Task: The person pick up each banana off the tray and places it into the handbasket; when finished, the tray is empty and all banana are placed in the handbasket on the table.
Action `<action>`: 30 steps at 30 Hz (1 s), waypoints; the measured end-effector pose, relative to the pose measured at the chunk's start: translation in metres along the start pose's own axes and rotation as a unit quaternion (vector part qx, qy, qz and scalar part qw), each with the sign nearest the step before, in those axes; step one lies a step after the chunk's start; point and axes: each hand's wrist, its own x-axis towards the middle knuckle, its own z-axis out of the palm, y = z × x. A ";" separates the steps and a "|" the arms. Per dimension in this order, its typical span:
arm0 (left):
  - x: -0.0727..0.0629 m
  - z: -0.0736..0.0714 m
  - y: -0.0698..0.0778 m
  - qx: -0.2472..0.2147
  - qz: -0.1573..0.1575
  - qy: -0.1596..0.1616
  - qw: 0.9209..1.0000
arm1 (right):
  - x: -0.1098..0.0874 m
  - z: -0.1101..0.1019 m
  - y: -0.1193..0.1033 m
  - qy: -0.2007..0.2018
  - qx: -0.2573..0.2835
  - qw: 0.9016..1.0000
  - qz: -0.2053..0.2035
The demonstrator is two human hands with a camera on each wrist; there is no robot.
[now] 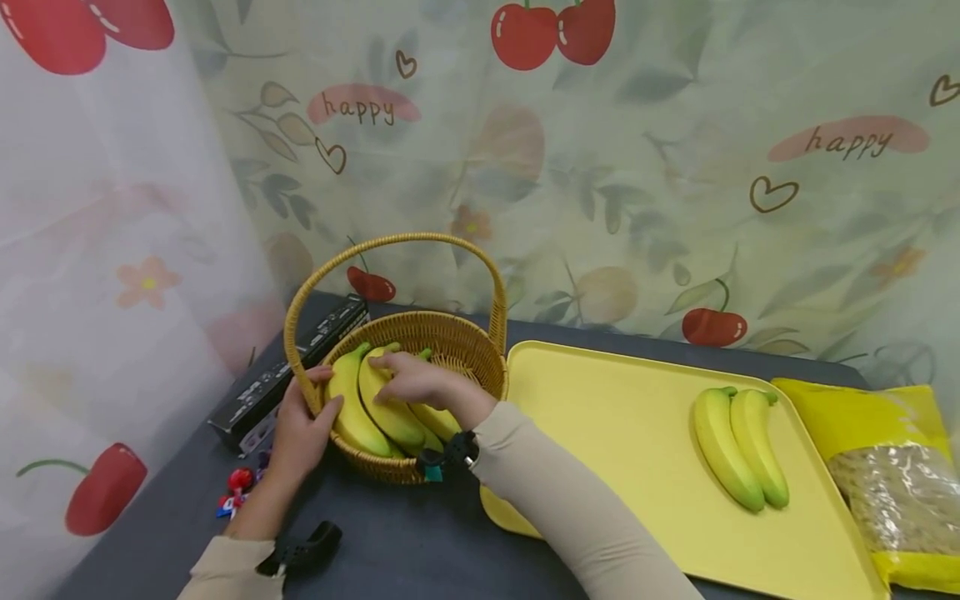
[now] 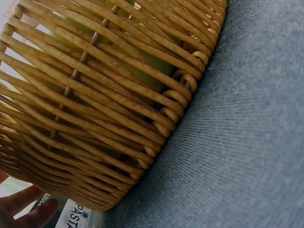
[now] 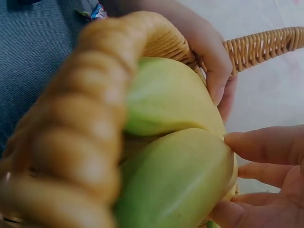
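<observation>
A wicker basket with a tall arched handle holds several yellow bananas with greenish ends. My left hand grips the basket's left side where the handle meets the rim, thumb beside the outermost banana. In the left wrist view its fingers show at the outside of the weave. Reaching in from the right, my right hand holds a banana between thumb and fingers, inside the basket. Two more bananas lie side by side on a yellow tray.
The tray stands right of the basket on the dark grey tabletop. A yellow bag with a see-through window lies beyond its right edge. Left of the basket are a long black box and small colourful items. Printed curtains hang behind.
</observation>
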 end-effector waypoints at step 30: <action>0.001 0.004 -0.003 -0.013 0.030 0.025 0.999 | 0.003 -0.008 -0.005 0.019 -0.068 0.997 0.024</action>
